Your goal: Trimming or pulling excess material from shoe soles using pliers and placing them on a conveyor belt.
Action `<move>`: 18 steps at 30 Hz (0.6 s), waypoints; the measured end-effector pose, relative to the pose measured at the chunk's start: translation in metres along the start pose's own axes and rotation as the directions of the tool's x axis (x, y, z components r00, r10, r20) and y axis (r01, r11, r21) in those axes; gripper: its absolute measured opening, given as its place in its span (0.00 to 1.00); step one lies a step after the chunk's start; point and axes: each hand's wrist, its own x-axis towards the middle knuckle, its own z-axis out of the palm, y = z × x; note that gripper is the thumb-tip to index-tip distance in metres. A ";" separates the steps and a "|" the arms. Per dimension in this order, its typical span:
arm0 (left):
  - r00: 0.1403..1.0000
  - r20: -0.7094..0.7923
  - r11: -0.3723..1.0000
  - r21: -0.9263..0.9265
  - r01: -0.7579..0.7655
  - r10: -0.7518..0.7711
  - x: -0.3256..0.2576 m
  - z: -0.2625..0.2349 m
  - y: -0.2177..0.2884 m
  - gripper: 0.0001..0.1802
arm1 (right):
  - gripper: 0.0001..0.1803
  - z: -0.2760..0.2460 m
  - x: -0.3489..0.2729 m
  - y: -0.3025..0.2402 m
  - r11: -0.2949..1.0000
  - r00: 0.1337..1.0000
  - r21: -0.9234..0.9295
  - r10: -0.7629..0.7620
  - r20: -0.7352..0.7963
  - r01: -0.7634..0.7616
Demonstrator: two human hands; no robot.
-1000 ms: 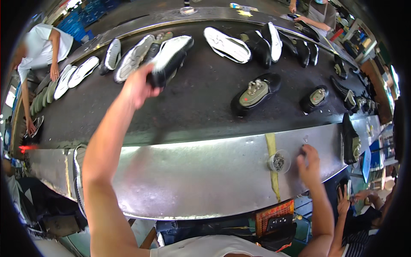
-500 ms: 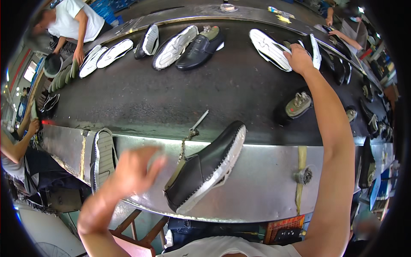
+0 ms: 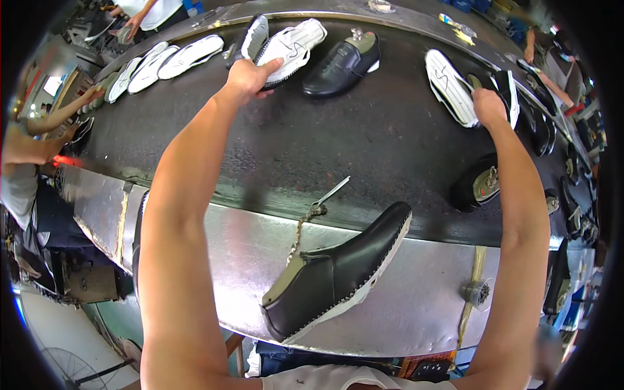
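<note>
My left hand (image 3: 250, 79) grips an upturned shoe (image 3: 296, 49) with a white sole, its thumb across the sole and the other fingers partly underneath. Far to the right, my right hand (image 3: 489, 107) is curled at a black shoe (image 3: 507, 94) with a white edge; its fingertips are hidden. Beside that hand lies another shoe (image 3: 450, 88), white sole up. Between my forearms, a black leather shoe (image 3: 354, 270) lies on its side on the metal ledge (image 3: 403, 312). An olive shoe last (image 3: 286, 279) fills it, and a chain (image 3: 300, 234) with a metal hook trails from the last.
The dark belt (image 3: 279, 149) carries several other shoes, including a black loafer (image 3: 341, 65) and a last-filled shoe (image 3: 478, 185). White soles (image 3: 153, 68) stand at the far left. A tape roll (image 3: 476, 294) sits on the ledge. Other people work at the left and far right.
My left hand has reached from above the ledge to the shoe on the belt and taken hold of it. My right hand stays at the right-hand shoes. The whole view has shifted.
</note>
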 end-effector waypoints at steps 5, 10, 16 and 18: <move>0.994 0.091 0.901 -0.423 0.098 -0.065 -0.120 -0.070 0.002 0.27 | 0.19 -0.034 -0.029 -0.032 0.993 0.979 0.026 -0.112 -0.168 0.118; 0.951 -0.200 0.933 0.320 -0.165 0.237 -0.347 -0.120 -0.074 0.20 | 0.19 -0.114 -0.102 -0.081 0.717 0.980 0.670 0.107 0.166 -0.192; 0.994 -0.016 0.956 0.277 -0.100 0.108 -0.488 -0.138 -0.081 0.33 | 0.19 -0.183 -0.242 -0.069 0.510 0.994 0.854 0.086 0.074 -0.108; 0.948 -0.070 0.893 0.363 -0.266 0.311 -0.497 -0.138 -0.078 0.35 | 0.17 -0.186 -0.301 -0.059 0.518 0.995 0.855 0.083 -0.049 -0.002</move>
